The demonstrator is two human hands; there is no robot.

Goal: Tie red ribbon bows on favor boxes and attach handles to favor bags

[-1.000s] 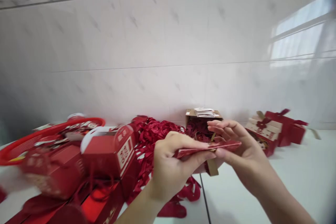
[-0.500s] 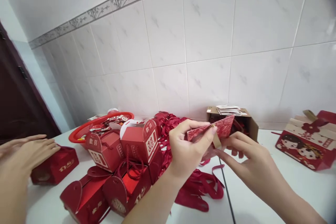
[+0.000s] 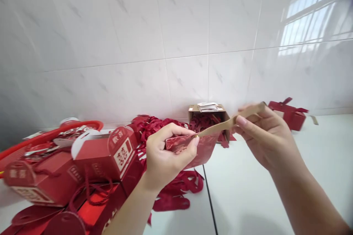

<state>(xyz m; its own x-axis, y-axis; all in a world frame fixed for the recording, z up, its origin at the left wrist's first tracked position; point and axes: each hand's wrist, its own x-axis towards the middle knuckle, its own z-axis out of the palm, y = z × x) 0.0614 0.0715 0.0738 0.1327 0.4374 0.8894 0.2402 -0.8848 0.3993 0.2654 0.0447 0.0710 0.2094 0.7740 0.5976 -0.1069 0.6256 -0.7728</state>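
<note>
My left hand pinches the top edge of a red patterned gift box, its thumb near a small gold spot. From that edge a tan ribbon stretches up to the right. My right hand grips this ribbon between thumb and fingers and holds it taut, with the loose end sticking out above the knuckles. The gift box hangs in the air over the white table. Its underside and far face are hidden.
On the left stand several red candy boxes with cord handles, beside an orange-red basket of sweets. Dark red ribbons lie heaped in the middle. A cardboard box holds more, and a red box stands at the right.
My right hand has pulled the tan ribbon out to the right, away from the gift box. The view has turned right; the other person's hands and the box with cartoon figures have left the picture.
</note>
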